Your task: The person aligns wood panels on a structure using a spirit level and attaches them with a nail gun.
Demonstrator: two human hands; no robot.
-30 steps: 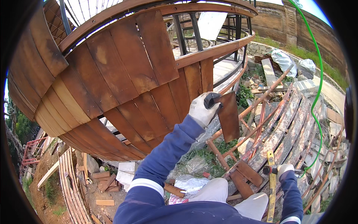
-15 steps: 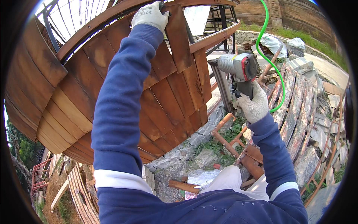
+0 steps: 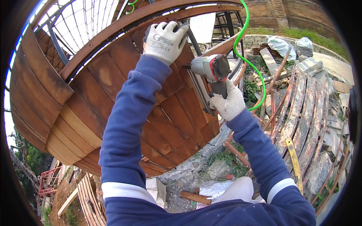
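Observation:
My left hand (image 3: pixel 161 43), in a white work glove, lies on a brown wooden shingle (image 3: pixel 181 62) just below the curved top rail (image 3: pixel 113 32). Its fingers are apart, the thumb out to the right. In my gloved right hand (image 3: pixel 229 102) is the handle of a grey and red air nailer (image 3: pixel 212 67). The nailer's nose is at the shingle, right of my left hand; whether it touches cannot be made out. Overlapping shingles cover the curved wall (image 3: pixel 98 81) below and to the left.
A green air hose (image 3: pixel 247 19) loops down right of the nailer. Weathered slats (image 3: pixel 299 109), a yellow bar (image 3: pixel 294 162) and broken stone lie to the right. A short wood piece (image 3: pixel 195 197) is on the ground near my knee. Metal bars (image 3: pixel 86 19) rise behind the rail.
My right hand has brought the nailer left and up to the shingles. My left hand has shifted from grasping the shingle's top to lying spread on it. The view has moved slightly.

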